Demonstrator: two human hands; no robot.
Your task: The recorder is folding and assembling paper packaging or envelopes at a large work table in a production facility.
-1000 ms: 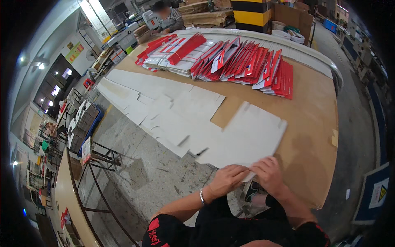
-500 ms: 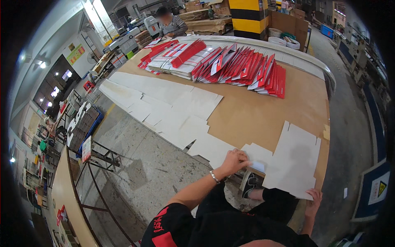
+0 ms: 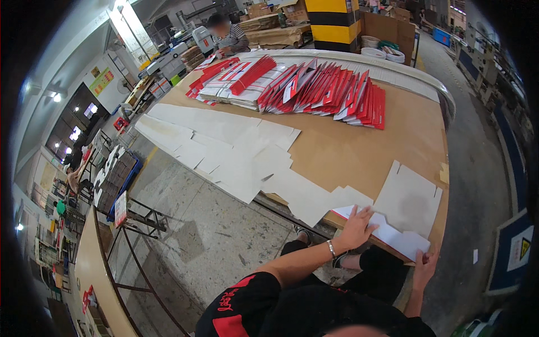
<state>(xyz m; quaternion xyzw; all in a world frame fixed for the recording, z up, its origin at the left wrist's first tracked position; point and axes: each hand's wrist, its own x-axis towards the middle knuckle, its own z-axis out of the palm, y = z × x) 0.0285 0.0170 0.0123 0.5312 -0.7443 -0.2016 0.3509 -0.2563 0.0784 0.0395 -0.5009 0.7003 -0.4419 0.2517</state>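
At the table's near edge lies a flat grey-white cardboard blank (image 3: 409, 196) with slits. Its front strip is folded over and shows a smooth white flap (image 3: 400, 238), with red at its left end. My left hand (image 3: 358, 229) rests on that flap with its fingers spread. At the flap's right end, my right hand (image 3: 425, 265) pinches the corner between thumb and fingers. Left of my hands, a row of overlapping grey-white blanks (image 3: 236, 143) runs along the table edge.
Red-and-white folded cardboard pieces (image 3: 331, 92) lie in a long heap across the brown tabletop (image 3: 348, 146). A person (image 3: 229, 38) is at the table's far end. To my left stand a metal-legged bench (image 3: 143, 216) and a long board (image 3: 95, 264). A striped pillar (image 3: 334, 25) rises behind the table.
The front strip of the blank has been folded up, exposing its white side. My left hand has moved right onto this flap. My right hand has stayed at the right corner.
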